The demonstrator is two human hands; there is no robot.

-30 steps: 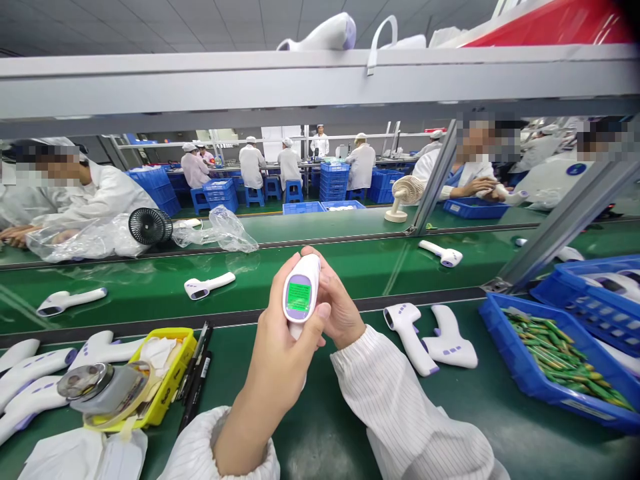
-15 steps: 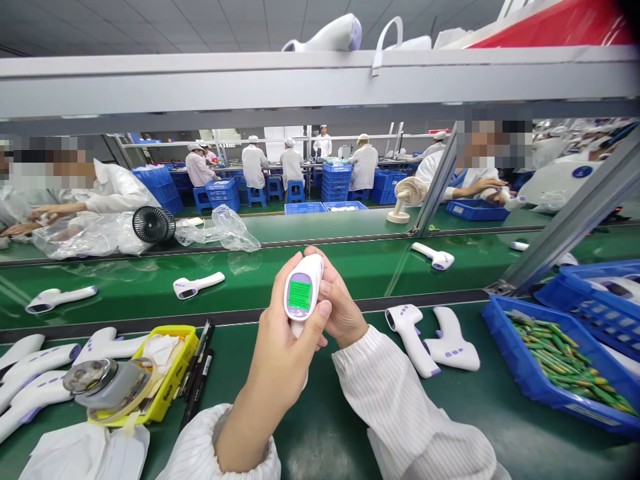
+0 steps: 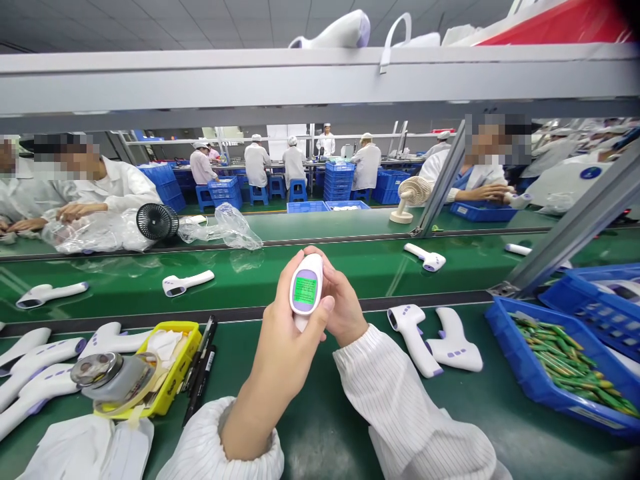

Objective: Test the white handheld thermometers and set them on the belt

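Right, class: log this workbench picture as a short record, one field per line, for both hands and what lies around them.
Left hand: grips a white thermometer, green screen lit
Right hand: touches the thermometer's far side
Right of hands: two thermometers lying on the green bench
Far right: blue bin of green parts
Left: yellow tray, black pens

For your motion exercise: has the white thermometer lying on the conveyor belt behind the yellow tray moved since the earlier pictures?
Yes. The thermometer on the belt has slid left: it lay level with the yellow tray's right edge, and now lies over its middle.
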